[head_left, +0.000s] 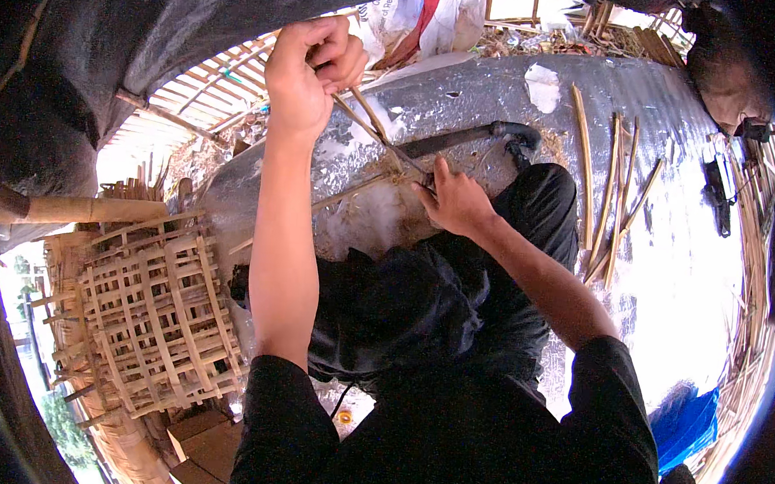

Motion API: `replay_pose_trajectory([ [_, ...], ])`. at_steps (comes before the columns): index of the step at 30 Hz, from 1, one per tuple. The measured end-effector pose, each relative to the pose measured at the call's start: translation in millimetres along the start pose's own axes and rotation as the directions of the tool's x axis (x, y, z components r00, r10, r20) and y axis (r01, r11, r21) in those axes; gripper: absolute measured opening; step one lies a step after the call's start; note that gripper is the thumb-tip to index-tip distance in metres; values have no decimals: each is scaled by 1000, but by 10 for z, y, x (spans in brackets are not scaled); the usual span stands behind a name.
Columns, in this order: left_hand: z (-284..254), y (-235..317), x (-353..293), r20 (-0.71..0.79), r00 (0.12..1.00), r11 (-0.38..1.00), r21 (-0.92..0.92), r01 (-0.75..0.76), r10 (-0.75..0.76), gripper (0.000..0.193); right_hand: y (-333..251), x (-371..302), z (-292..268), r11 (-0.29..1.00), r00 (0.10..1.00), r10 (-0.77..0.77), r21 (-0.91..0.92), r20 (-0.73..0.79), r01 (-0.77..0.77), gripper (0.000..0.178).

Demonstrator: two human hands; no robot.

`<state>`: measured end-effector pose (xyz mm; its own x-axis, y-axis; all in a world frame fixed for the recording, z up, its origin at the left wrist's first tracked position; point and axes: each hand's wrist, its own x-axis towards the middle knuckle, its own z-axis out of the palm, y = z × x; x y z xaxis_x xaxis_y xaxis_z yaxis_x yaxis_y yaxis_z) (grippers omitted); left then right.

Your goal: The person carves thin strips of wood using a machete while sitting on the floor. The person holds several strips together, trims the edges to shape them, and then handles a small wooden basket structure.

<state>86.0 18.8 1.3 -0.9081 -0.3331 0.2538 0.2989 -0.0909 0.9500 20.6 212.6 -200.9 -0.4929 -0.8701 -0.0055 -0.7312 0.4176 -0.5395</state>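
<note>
My left hand (313,67) is raised at the upper middle, its fingers closed round bamboo strips (370,111). Two lengths run down from the fist and meet close to a thin dark blade. That blade looks like part of a knife (416,166), and my right hand (458,199) is closed at its end; the handle is hidden in the fingers. Lower down, another thin bamboo strip (346,193) slants away to the left over my lap. Beside my right hand lies a dark bar or pipe (450,140) with an elbow bend.
Several bamboo sticks (620,193) lie on the grey sheet (666,108) at the right. A woven bamboo lattice (152,308) stands at the left, below a thick pole (100,211). Blue plastic (686,426) lies at lower right; a white sack (447,22) is at the back.
</note>
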Motion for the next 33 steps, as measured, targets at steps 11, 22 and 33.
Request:
replay_pose_trajectory([
  [11, -241, -169, -47, -178, 955, 882, -373, -290, 238, 76, 171, 38, -58, 909, 958, -286, 310, -20, 278, 52],
  [22, -742, -1125, -292, -570, 786, 970, 156, -184, 241, 53, 182, 116, -42, 932, 954, -299, 222, 23, 287, 55],
  [33, -63, -353, -443, -179, 956, 969, -43, -243, 231, 31, -100, 25, -91, 182, 679, -248, 721, 691, -668, 30],
])
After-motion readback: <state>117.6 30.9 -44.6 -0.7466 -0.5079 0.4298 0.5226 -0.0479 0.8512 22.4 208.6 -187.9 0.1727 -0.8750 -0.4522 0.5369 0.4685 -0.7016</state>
